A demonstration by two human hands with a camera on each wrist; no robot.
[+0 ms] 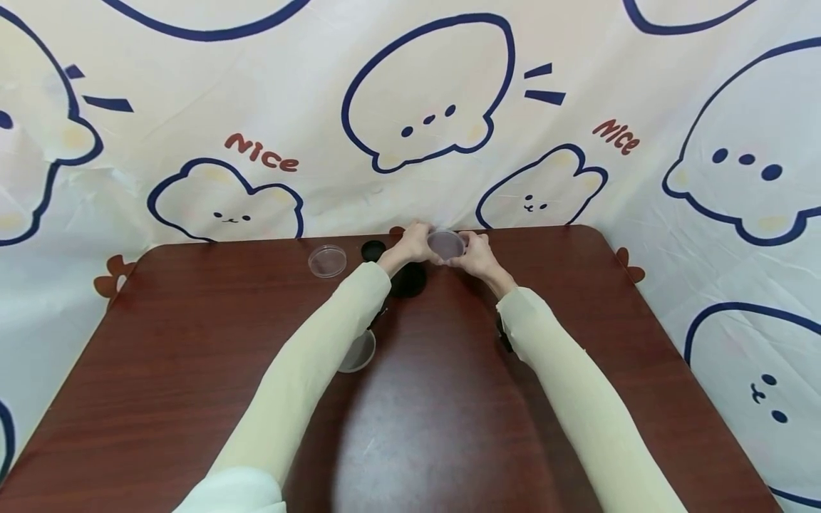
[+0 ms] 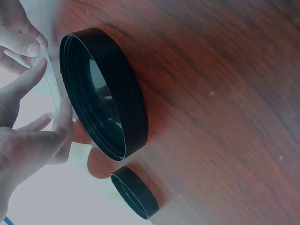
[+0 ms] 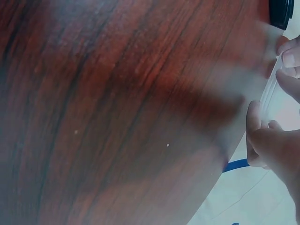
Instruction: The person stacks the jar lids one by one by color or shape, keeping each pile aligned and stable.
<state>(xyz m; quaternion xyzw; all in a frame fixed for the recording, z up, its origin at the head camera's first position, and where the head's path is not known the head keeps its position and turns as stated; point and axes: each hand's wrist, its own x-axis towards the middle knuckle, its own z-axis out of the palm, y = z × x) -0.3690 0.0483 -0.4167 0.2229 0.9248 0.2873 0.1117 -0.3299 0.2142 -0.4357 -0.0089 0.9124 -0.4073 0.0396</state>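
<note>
At the back edge of the table, both hands hold a shallow clear round dish (image 1: 446, 244) between them. My left hand (image 1: 415, 244) grips its left side, fingers and thumb at the rim. The right hand (image 1: 481, 256) pinches the opposite side. In the right wrist view the dish (image 3: 270, 96) appears edge-on as a thin, pale disc. Just below the left hand lies a large shallow black round cap (image 1: 413, 283), its hollow inside glossy in the left wrist view. Beside it sits a small black round cap (image 2: 149, 199), left of the left wrist in the head view.
A clear round dish (image 1: 327, 261) lies near the back edge, further left. Another clear dish (image 1: 360, 354) is partly hidden under the left forearm. The brown wooden table (image 1: 641, 399) meets a patterned cloth (image 1: 385, 199) behind its back edge.
</note>
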